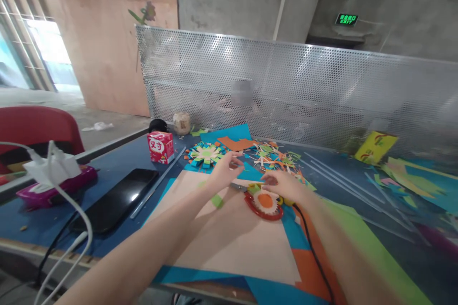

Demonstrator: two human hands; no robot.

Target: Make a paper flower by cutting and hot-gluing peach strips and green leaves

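Note:
My left hand [228, 170] hovers over the pale paper sheet [214, 238], fingers loosely curved and apart, with nothing visible in them. Beyond it lies a fringed paper flower [206, 155] in blue, cream and green. My right hand [281, 185] has its fingers bent and apart, just above a pair of red-handled scissors [266, 216]. On the scissors rests a fringed pale paper round with an orange centre [265, 200]. Partly hidden beside it is a yellow tool [282, 201] with a black cord, possibly a glue gun. A green paper scrap [216, 200] lies on the sheet.
Paper scraps [274, 157] pile up at the back. Clear sticks [343, 183] lie to the right, near coloured sheets [422, 183]. At left are a phone [118, 198], a red box [161, 147] and a purple power strip [57, 186]. A perforated metal screen [200, 66] borders the table.

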